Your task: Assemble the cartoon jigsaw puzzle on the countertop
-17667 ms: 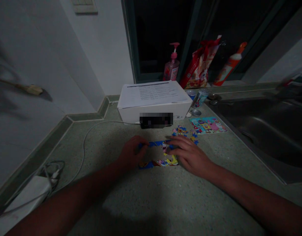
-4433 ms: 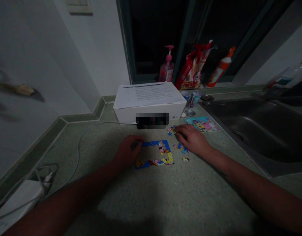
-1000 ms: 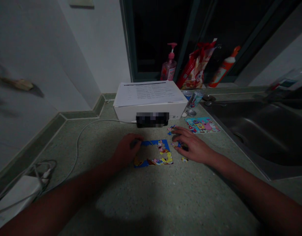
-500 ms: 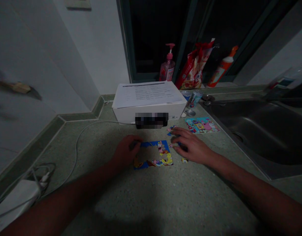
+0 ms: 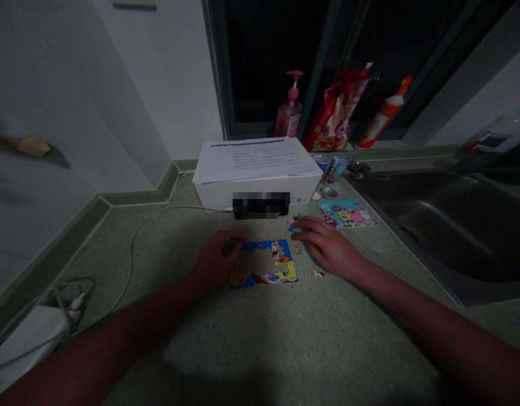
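One loose piece [image 5: 298, 249] now lies by itself just right of the puzzle [image 5: 266, 279], near the centre of the frame; half a second ago it sat at my right fingertips. My right hand [image 5: 334, 248] has drawn back slightly from it, fingers loosely spread and bent, their tips at the small pile [image 5: 292, 222] higher up. Whether I pinch anything there I cannot tell, since the undersides are hidden. To me that reads as sorting: one piece parted from the rest and left close to the gap. The puzzle lies flat on the counter [image 5: 264, 338], its border unchanged over the last second and its middle unfilled, so nothing new has gone in. My left hand [image 5: 217, 254] curls at its upper-left corner, thumb and fingers close together; I can't tell whether it presses or grips. A second loose piece [image 5: 318, 274] lies below my right hand, and the picture card [image 5: 348, 214] sits right of centre, beside the sink [image 5: 412, 225].
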Action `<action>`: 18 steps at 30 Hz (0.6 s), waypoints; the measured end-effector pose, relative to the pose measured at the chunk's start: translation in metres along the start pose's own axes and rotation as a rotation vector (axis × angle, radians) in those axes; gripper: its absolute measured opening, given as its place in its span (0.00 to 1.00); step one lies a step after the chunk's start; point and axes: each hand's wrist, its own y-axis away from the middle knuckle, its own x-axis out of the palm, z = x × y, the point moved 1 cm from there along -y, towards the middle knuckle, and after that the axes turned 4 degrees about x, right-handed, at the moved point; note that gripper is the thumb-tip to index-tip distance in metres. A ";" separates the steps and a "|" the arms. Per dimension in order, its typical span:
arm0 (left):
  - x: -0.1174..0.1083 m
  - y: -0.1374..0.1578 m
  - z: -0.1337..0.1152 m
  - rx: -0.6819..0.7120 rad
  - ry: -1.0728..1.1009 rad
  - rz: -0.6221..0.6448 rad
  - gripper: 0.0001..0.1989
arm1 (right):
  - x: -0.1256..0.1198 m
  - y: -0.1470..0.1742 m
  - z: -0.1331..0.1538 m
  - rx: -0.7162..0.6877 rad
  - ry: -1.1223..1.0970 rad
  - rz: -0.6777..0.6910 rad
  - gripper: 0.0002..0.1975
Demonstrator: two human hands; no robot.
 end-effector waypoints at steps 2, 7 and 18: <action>0.000 0.000 0.000 0.001 0.001 -0.002 0.09 | -0.001 0.000 -0.001 0.017 0.019 -0.022 0.19; 0.000 0.000 0.000 0.002 -0.007 -0.002 0.09 | -0.001 0.000 0.000 0.025 0.024 -0.011 0.15; -0.001 -0.001 -0.003 0.002 -0.010 -0.001 0.09 | 0.001 0.003 -0.009 0.051 0.055 -0.085 0.17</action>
